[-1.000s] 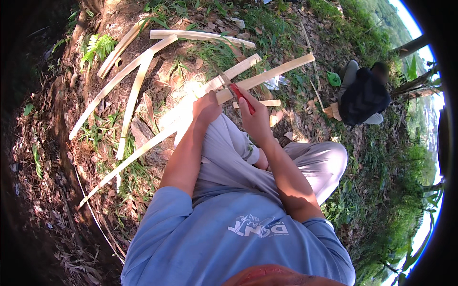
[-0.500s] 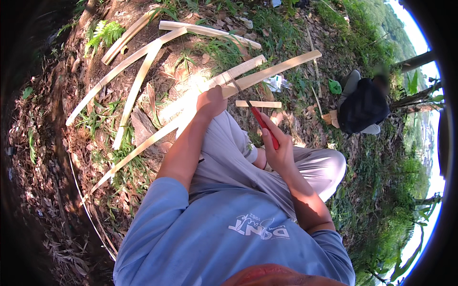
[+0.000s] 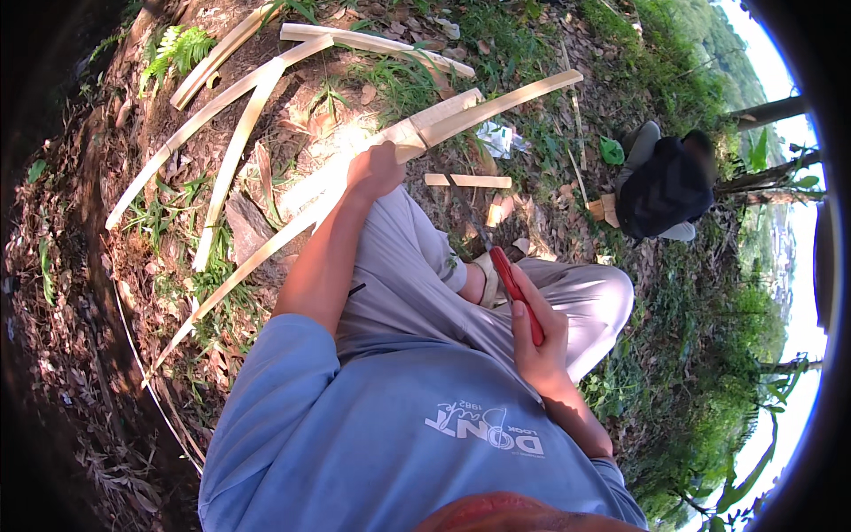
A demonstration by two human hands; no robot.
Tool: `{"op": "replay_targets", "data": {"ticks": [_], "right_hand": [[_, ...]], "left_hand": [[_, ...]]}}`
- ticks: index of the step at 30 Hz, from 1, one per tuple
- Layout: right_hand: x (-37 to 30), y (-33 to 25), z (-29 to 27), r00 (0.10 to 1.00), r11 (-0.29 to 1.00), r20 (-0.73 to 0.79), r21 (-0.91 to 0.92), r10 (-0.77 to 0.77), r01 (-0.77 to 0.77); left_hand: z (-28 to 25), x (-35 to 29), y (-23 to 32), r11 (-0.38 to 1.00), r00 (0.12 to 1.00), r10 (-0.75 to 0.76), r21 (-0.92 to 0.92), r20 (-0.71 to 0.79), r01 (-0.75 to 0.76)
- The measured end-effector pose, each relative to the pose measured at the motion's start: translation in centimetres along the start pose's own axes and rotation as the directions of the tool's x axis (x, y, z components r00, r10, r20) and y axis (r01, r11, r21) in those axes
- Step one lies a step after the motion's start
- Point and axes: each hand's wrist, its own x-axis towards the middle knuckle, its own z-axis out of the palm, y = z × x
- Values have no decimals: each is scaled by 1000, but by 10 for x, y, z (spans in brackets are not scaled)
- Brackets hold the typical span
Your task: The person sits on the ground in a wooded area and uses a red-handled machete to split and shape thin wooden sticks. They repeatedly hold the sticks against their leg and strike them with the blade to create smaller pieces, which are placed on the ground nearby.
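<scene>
A long pale wooden strip (image 3: 505,109) slants across my crossed legs and lies over a wider board (image 3: 448,108). A dark cut line crosses the strip just right of my left hand (image 3: 377,168). That hand is closed on the strip, its fingers partly hidden. My right hand (image 3: 539,341) is wrapped round the red handle of a hand saw (image 3: 514,288). The saw's narrow dark blade points away from me, clear of the strip. Its tip overlaps a short wooden piece (image 3: 483,181) in view; whether they touch I cannot tell.
Several more strips (image 3: 239,146) lie on the leafy ground at the left and far side. A flat stone (image 3: 246,222) sits beside my left forearm. White wrappers (image 3: 501,139) and a green bag (image 3: 612,151) lie beyond. Another person (image 3: 665,186) crouches at the right.
My right hand has drawn the saw back toward me, so the blade has come off the strip. The left hand stays on the wood. The strip now bends at the cut line.
</scene>
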Motion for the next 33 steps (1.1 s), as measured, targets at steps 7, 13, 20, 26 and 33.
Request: {"op": "replay_targets", "data": {"ticks": [7, 13, 20, 26, 33], "right_hand": [[16, -4, 10, 998, 999, 40, 0, -42, 42], [153, 41, 105, 997, 999, -53, 9, -49, 50], [95, 38, 75, 998, 995, -6, 74, 69, -68], [-32, 13, -10, 998, 997, -5, -49, -60, 60], [27, -14, 8, 999, 1000, 46, -17, -3, 4]], "left_hand": [[-2, -8, 6, 1000, 999, -12, 28, -52, 14], [-4, -11, 14, 999, 997, 37, 19, -74, -36], [4, 3, -9, 998, 996, 61, 34, -67, -59], [11, 3, -3, 999, 997, 32, 33, -69, -29], [0, -4, 2, 1000, 996, 16, -18, -90, -18]]}}
